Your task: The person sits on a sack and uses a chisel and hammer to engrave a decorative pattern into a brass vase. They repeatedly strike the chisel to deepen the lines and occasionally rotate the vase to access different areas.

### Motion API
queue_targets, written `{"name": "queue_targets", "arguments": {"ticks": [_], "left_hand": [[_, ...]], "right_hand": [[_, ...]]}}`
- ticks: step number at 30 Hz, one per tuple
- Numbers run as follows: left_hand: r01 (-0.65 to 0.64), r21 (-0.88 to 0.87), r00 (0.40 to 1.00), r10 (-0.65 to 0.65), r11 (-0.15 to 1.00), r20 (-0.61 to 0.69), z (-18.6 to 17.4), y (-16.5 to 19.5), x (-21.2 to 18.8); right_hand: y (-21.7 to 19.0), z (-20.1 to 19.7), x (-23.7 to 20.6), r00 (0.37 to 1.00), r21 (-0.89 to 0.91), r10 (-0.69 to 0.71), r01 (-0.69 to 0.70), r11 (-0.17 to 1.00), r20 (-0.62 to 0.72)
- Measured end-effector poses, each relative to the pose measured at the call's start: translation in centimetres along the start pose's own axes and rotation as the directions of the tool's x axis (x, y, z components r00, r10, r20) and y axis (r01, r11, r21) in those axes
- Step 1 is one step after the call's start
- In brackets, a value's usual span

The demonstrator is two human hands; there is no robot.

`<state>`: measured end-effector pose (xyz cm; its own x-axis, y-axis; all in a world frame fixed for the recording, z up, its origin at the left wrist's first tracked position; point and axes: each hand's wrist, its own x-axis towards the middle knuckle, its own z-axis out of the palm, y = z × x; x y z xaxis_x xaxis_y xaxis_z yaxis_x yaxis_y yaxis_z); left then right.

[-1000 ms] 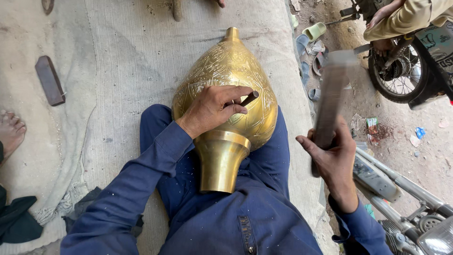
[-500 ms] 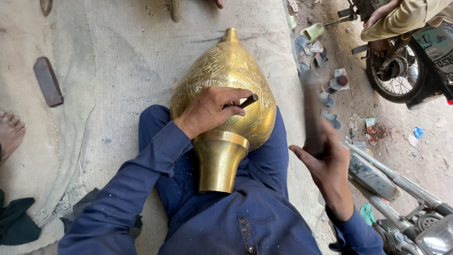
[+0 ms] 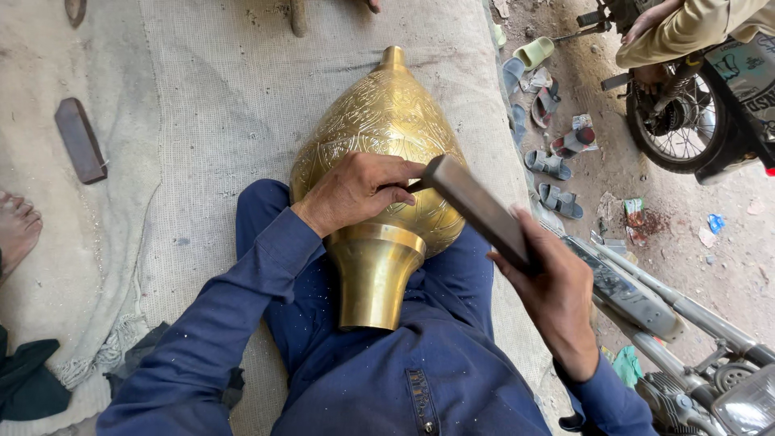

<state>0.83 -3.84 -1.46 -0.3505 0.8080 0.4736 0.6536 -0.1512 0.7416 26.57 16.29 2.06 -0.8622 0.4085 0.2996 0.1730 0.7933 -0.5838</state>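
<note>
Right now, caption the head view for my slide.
Left hand steadies a small tool on an engraved brass vessel; right hand brings a bar onto it.

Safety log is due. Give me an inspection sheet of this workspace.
Surface: grey woven cloth spread over the ground.
Job's things: engraved brass vessel lying across the person's lap; small punch, mostly hidden in the left hand, set against the vessel; dark flat bar in the right hand, its end at the punch.
Clutter: dark flat block on the cloth; sandals and litter on the dirt.
Fingers: both hands closed on their tools.
Cables: nothing seen.
Surroundings: motorcycle with another person's sleeve over it; a bare foot at left.
</note>
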Motion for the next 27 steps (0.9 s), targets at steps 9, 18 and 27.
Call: {"name": "queue_targets", "arguments": {"ticks": [9, 18, 27], "left_hand": [[0.037, -0.026, 0.999, -0.038, 0.999, -0.037, 0.6, -0.2, -0.1], [0.103, -0.017, 0.985, -0.104, 0.995, -0.140, 1.3, 0.0, -0.4], [0.158, -0.001, 0.975, -0.157, 0.987, -0.155, 1.4, 0.3, 0.0]], "right_hand": [[0.6, -0.2, 1.1, 0.989, -0.099, 0.109, -0.100, 0.990, 0.099], [-0.1, -0.6, 2.9, 0.990, 0.178, 0.119, -0.130, 0.975, 0.069], [-2.2, -2.2, 4.0, 0.982, 0.187, 0.146, -0.167, 0.968, 0.117]]}}
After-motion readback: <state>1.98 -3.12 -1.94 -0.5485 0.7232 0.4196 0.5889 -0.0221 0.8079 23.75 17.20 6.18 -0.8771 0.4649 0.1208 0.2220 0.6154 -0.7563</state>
